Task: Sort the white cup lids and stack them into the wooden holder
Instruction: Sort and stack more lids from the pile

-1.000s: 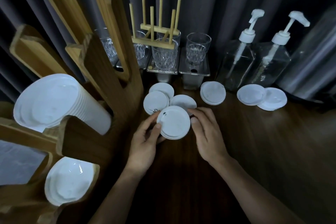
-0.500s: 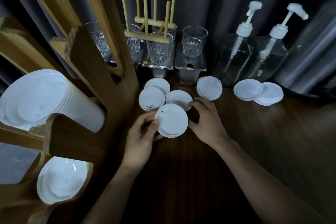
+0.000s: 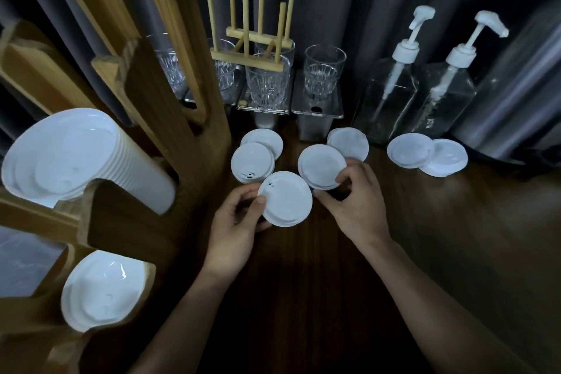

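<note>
My left hand (image 3: 235, 229) grips a white cup lid (image 3: 287, 199) by its left rim, just above the dark table. My right hand (image 3: 358, 202) pinches a second white lid (image 3: 320, 165) at its lower right edge, lifted and tilted. Two more lids (image 3: 252, 161) overlap on the table behind my left hand, another lid (image 3: 349, 143) lies behind my right hand, and a pair (image 3: 409, 150) lies further right. The wooden holder (image 3: 158, 118) stands at left with a long stack of lids (image 3: 76, 158) in its upper slot and more lids (image 3: 103, 288) in the lower slot.
Several glasses (image 3: 267, 82) and a wooden peg rack (image 3: 252, 48) stand at the back on metal trays. Two clear pump bottles (image 3: 391, 88) stand at back right. A grey curtain hangs behind everything.
My right hand has picked up the lid that lay behind the held one and lifted it off the table. My left hand keeps its lid in about the same place.
</note>
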Tool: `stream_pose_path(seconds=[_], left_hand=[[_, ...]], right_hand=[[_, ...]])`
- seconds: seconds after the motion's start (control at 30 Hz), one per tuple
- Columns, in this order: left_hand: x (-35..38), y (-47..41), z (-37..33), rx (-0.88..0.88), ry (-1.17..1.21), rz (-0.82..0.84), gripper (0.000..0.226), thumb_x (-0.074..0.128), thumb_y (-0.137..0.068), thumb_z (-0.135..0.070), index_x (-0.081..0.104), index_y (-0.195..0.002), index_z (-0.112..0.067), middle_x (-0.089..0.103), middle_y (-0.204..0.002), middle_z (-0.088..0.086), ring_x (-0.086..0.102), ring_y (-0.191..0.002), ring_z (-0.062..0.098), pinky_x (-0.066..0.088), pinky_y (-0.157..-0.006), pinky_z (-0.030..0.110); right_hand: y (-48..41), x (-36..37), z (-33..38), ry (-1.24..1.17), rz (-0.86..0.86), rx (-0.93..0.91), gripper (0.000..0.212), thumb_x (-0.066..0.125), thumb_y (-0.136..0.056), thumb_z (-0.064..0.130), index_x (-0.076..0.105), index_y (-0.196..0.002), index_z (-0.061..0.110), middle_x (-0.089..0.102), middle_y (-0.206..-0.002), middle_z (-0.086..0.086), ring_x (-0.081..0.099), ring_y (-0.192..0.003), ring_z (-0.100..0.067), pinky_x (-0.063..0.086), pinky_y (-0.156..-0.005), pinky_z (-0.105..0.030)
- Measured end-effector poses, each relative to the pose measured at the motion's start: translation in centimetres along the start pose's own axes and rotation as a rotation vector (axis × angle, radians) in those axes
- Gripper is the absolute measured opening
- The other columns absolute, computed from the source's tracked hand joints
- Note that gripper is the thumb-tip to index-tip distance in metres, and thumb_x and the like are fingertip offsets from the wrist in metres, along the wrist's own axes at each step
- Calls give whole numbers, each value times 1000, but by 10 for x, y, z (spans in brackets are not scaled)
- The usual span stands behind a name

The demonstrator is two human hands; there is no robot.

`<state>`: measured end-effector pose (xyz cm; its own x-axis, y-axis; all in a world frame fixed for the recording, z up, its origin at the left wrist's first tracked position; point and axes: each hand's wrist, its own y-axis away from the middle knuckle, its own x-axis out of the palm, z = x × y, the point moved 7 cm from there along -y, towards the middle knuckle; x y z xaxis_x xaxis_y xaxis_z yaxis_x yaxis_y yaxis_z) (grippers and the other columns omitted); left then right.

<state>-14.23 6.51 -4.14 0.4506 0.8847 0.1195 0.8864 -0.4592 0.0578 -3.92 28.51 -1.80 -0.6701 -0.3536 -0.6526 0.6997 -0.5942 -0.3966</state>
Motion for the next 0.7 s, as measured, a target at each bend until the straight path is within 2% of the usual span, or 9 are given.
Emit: stream_pose_path(seconds=[0.07, 0.23, 0.37, 0.5, 0.57, 0.63, 0.7], left_hand=[[0, 0, 1, -4, -6, -4, 17, 64, -102, -18, 71, -118, -20, 74, -110, -19, 71, -108, 1, 64, -79, 28], [1, 2, -1, 2, -11, 7, 19, 63, -102, -19, 70, -119, -22, 74, -110, -23, 70, -108, -2, 64, -80, 28], [1, 2, -1, 0, -7, 6, 19, 63, -102, -19, 70, -120, -21, 74, -110, -23, 70, -107, -2, 63, -78, 25], [2, 2, -2, 8, -11, 4, 19, 62, -103, -17, 70, -120, -20, 74, -109, -22, 71, -107, -1, 63, -79, 25], [1, 2, -1, 11, -10, 4, 20, 62, -103, -17, 69, -121, -20, 75, -110, -19, 71, -108, 2, 64, -82, 27], [1, 2, -1, 17, -15, 7, 21, 62, -103, -18, 69, -123, -20, 75, -112, -16, 72, -110, 4, 64, -84, 29], [1, 2, -1, 19, -7, 8, 23, 62, -103, -19, 68, -124, -21, 75, -114, -16, 71, -111, 5, 64, -84, 29]], right_hand=[[2, -9, 4, -26, -39, -23, 46, 90, -77, 32, 49, -96, 24, 58, -133, 8, 51, -131, -17, 56, -89, -43], [9, -18, 15, -111, -47, -77, 47, 87, -77, 35, 55, -108, 20, 56, -139, 8, 48, -133, -16, 52, -98, -37], [15, -23, 15, -129, -115, -121, 42, 89, -76, 31, 62, -104, 14, 57, -132, 5, 54, -128, -16, 55, -93, -37], [22, -22, 21, -131, -109, -156, 37, 88, -78, 35, 71, -102, 12, 56, -128, 0, 58, -121, -16, 53, -96, -28], [27, -17, 28, -120, -70, -170, 39, 85, -79, 39, 74, -105, 12, 54, -123, -1, 58, -117, -13, 48, -98, -19], [32, -10, 33, -102, -35, -169, 41, 83, -80, 43, 74, -106, 12, 52, -118, 0, 57, -107, -9, 44, -94, -10], [37, -4, 37, -85, -11, -170, 42, 81, -81, 46, 74, -106, 13, 50, -113, 3, 56, -100, -8, 44, -88, -9]])
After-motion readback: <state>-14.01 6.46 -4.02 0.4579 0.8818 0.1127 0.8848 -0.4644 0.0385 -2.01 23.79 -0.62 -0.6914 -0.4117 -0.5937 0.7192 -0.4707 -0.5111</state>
